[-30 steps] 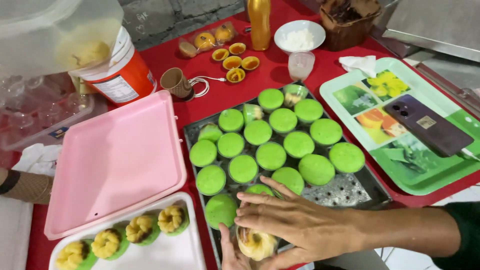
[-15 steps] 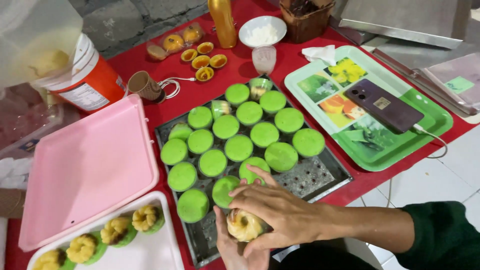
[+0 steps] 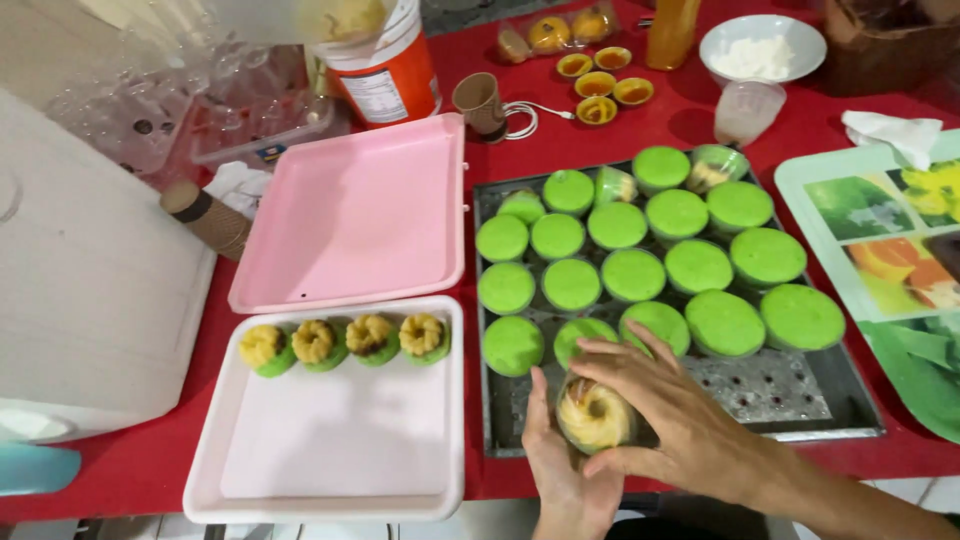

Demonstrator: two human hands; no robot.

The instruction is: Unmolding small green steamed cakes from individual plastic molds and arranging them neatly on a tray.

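A small yellow cake [image 3: 594, 412] in a clear cup sits between both hands at the near edge of the metal tray [image 3: 800, 400]. The left hand [image 3: 560, 470] cups it from below and the left side, fingers curled around the cup. The right hand [image 3: 680, 420] covers it from above and the right, fingers bent over the rim, gripping it. Just beyond the hands, rows of green cakes [image 3: 632, 274] fill the tray. To the left lies an open pink box [image 3: 330, 470] with four yellow-topped cakes [image 3: 340, 342] in a row along its far edge. All rest on a table with a red cloth [image 3: 130, 470]. A white bowl [image 3: 762, 45] and an orange tub [image 3: 385, 70] stand at the far side.
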